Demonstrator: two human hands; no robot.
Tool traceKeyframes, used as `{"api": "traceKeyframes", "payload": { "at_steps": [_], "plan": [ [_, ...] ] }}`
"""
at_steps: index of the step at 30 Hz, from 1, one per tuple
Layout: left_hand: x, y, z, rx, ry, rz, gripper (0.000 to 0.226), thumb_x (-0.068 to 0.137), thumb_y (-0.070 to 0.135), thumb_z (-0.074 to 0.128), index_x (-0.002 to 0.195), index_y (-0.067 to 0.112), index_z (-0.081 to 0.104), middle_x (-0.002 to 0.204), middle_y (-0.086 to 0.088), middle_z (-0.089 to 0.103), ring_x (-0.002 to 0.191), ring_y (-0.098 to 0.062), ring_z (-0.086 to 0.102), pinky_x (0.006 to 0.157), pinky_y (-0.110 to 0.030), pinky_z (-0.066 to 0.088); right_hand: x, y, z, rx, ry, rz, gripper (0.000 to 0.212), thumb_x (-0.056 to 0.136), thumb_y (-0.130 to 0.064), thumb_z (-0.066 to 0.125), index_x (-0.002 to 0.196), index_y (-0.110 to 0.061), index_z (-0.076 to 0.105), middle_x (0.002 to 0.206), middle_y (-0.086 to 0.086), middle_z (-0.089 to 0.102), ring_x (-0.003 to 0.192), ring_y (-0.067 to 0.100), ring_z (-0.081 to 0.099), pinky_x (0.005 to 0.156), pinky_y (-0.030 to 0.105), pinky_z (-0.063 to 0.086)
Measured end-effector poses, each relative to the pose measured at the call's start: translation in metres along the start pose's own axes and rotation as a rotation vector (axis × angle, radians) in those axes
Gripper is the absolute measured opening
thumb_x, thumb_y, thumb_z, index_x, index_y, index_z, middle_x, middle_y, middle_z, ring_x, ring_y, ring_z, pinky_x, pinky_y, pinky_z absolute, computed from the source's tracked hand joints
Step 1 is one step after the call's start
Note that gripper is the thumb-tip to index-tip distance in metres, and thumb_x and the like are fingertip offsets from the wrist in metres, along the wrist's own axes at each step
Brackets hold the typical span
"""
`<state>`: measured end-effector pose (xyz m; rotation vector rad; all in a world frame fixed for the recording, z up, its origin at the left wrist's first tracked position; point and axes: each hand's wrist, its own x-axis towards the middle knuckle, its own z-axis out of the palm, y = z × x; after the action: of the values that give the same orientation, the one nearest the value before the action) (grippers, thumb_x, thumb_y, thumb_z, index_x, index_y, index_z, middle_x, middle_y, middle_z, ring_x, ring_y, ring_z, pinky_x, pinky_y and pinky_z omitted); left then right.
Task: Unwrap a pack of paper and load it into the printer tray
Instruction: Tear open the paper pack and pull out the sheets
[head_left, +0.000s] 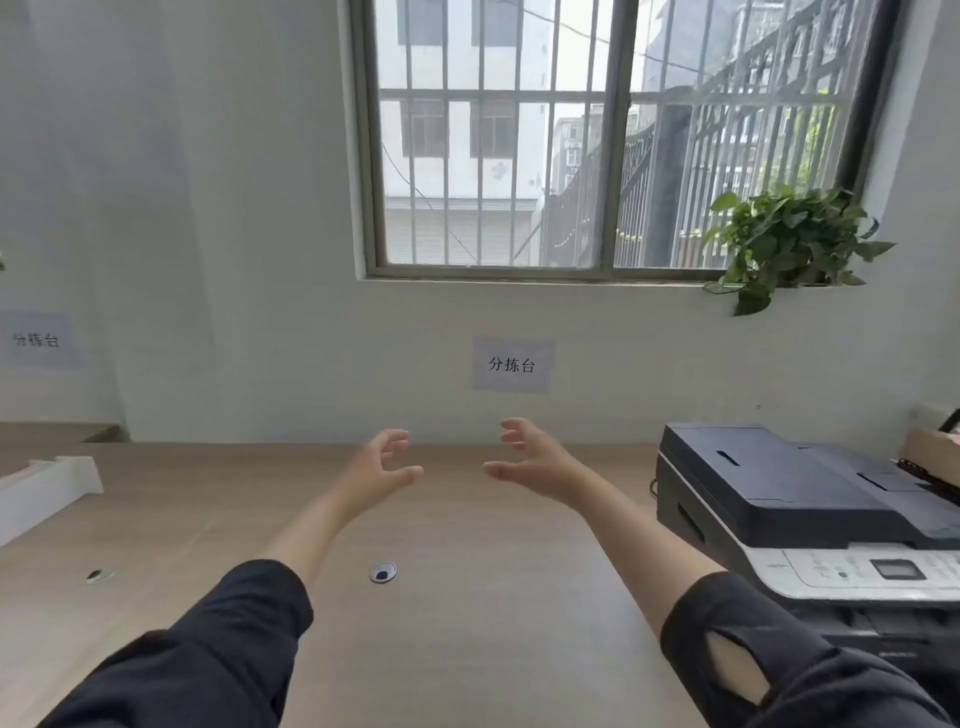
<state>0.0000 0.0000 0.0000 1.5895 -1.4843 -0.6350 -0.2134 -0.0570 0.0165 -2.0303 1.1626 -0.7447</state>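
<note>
We face a pale wall with a barred window, a plant on the right end of its sill, and a paper sign stuck below it. A second sign hangs far to the left. Against the wall runs a wooden bench, with two cable holes in its left half.

Our left hand and right hand reach out above the middle of the bench, near its back edge, palms turned toward each other and a gap between them. The fingers of both are spread wide and curled, and they hold nothing. Dark sleeves cover both upper arms down to the elbow.

The printer sits at the right edge of the bench, dark lid on top, pale control panel toward us; its tray is not clearly in sight. A white pack lies at the left edge of the bench, well apart from both hands; we cannot tell whether it is the paper. A cardboard box stands behind the printer at the far right.
</note>
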Motion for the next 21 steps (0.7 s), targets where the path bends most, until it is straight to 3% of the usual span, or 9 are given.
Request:
{"api": "traceKeyframes", "payload": {
  "at_steps": [13, 21],
  "plan": [
    [-0.025, -0.039, -0.052, 0.046, 0.103, -0.026, 0.054, 0.08, 0.02, 0.068, 0.129, 0.02, 0.045, 0.135, -0.003, 0.052, 0.128, -0.02, 0.044, 0.107, -0.04, 0.037, 0.009, -0.035, 0.05, -0.001, -0.075, -0.053, 0.072, 0.082, -0.021, 0.069, 0.141, -0.011, 0.03, 0.145, 0.008, 0.041, 0.132, 0.02, 0.04, 0.106, 0.029, 0.033],
    [-0.059, -0.081, -0.13, 0.04, 0.154, -0.05, 0.056, 0.078, 0.021, 0.069, 0.128, 0.02, 0.046, 0.135, -0.004, 0.053, 0.127, -0.021, 0.045, 0.106, -0.042, 0.04, 0.018, -0.084, 0.131, 0.072, -0.136, -0.085, 0.071, 0.08, -0.017, 0.072, 0.139, -0.014, 0.032, 0.144, 0.005, 0.041, 0.133, 0.02, 0.038, 0.103, 0.031, 0.035]
  ]
}}
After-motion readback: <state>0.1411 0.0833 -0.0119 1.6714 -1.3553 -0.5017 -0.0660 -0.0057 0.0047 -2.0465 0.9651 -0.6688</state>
